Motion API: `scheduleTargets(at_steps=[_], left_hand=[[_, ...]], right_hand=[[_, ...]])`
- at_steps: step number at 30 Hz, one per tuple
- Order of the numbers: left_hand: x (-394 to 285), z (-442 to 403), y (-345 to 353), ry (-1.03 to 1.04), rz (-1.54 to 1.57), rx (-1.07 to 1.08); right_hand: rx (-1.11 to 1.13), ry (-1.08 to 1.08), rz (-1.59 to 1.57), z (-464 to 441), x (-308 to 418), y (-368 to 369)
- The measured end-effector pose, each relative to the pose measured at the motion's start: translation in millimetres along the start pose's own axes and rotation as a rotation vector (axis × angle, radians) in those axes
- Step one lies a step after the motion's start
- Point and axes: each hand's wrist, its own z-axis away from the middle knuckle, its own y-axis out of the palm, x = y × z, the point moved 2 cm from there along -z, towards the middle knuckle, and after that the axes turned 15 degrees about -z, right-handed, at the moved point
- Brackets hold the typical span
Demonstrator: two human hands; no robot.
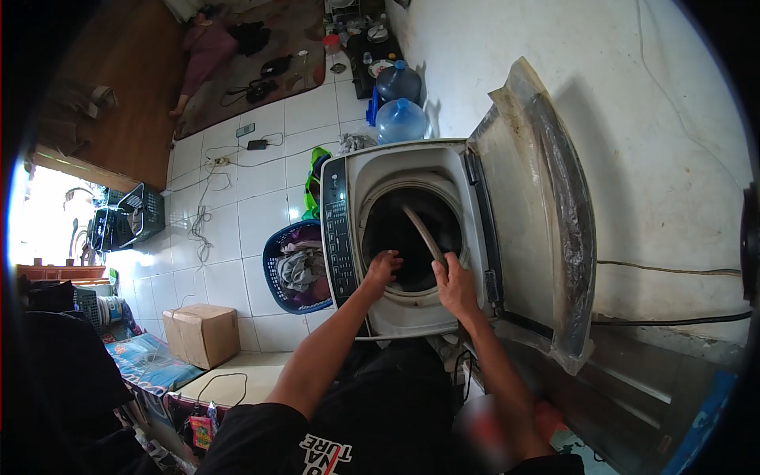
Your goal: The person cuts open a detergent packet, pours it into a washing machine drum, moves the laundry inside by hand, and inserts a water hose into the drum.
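Observation:
A top-loading washing machine (380,162) stands before me with its lid (526,214) raised against the wall side. Its drum (431,210) looks dark inside, and I cannot make out what lies at the bottom. My right hand (456,286) is closed around a pale brownish hose (421,229), whose far end points into the drum. Over the near left part of the drum opening is my left hand (383,271), its fingers apart and nothing in them. The control panel (339,229) runs along the machine's left side.
Left of the machine stands a blue laundry basket (273,273) with clothes. Beyond it are a cardboard box (201,336), cables (202,226) on the tiles and a dark crate (146,214). Water jugs (400,120) stand behind the machine; a person (207,55) lies on the carpet.

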Motion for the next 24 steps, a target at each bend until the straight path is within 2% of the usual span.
scheduleTargets(at_steps=[4, 13, 19, 22, 24], left_hand=[[-2.1, 0.3, 0.5, -0.012, 0.033, -0.013], [1.4, -4.1, -0.7, -0.023, 0.053, -0.020], [-1.1, -2.2, 0.2, -0.034, 0.066, -0.014], [-1.4, -3.4, -0.8, -0.043, 0.059, -0.009], [-0.3, -2.6, -1.0, -0.036, 0.065, -0.005]], right_hand=[[0.084, -0.026, -0.036, 3.6, 0.0, 4.2], [-0.073, -0.017, 0.092, 2.4, -11.8, -7.3], [0.086, 0.018, 0.081, 10.3, -12.4, -10.5], [0.063, 0.092, 0.110, 15.8, -12.0, -15.1], [-0.036, 0.099, 0.159, 16.8, -13.5, -20.2]])
